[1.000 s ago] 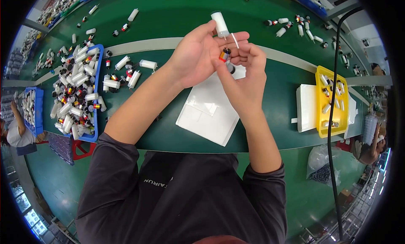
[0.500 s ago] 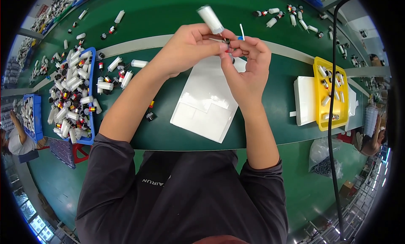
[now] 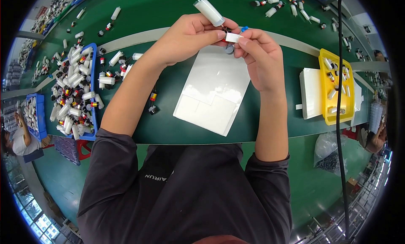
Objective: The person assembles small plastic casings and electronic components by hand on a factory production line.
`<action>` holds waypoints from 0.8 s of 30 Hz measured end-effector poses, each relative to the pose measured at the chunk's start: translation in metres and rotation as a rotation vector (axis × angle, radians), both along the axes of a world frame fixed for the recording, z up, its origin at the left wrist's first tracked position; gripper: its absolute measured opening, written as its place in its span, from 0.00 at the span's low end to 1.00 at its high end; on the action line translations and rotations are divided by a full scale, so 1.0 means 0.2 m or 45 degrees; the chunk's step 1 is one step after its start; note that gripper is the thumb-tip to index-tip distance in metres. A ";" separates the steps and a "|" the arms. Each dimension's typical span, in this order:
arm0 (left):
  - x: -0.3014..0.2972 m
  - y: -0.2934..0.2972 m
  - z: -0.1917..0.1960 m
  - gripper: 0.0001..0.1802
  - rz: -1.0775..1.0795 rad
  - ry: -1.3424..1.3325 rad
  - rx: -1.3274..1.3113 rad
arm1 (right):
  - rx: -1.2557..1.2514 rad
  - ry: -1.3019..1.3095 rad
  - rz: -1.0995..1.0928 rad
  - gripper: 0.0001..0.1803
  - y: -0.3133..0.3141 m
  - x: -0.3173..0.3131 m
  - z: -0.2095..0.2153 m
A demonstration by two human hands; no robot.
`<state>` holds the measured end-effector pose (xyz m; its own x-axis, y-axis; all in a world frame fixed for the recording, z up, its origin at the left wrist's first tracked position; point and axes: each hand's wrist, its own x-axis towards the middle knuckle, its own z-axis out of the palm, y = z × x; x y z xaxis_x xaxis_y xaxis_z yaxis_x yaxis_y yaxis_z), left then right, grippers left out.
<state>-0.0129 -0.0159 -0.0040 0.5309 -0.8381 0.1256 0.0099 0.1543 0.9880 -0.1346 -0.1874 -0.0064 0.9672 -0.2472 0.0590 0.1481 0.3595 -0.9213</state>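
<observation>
My left hand [image 3: 185,37] is closed on a white cylinder [image 3: 209,12], which tilts up past the fingertips. A small red-and-dark part and a dark round cap [image 3: 229,49] hang beside it at the fingertips. My right hand [image 3: 265,60] pinches a small white label strip [image 3: 234,37] between thumb and fingers. The strip's left end lies against the small part at my left fingertips; whether it is stuck there I cannot tell. A small blue piece [image 3: 244,29] shows by my right index finger. Below both hands lies a glossy white sheet [image 3: 211,86].
A blue bin [image 3: 93,96] heaped with white cylinders stands left, more parts beside it. One loose part [image 3: 153,101] lies near my left forearm. On the right are a yellow tray [image 3: 333,118], white sheets [image 3: 311,92] and a hanging black cable [image 3: 340,75]. People sit at both sides.
My right hand has turned and brought the white strip from upright at its fingertips across to the small part in my left hand. The view has shifted slightly.
</observation>
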 end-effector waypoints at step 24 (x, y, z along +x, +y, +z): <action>-0.03 0.01 -0.01 0.17 0.051 -0.012 0.082 | -0.366 -0.028 -0.356 0.11 0.13 0.00 -0.04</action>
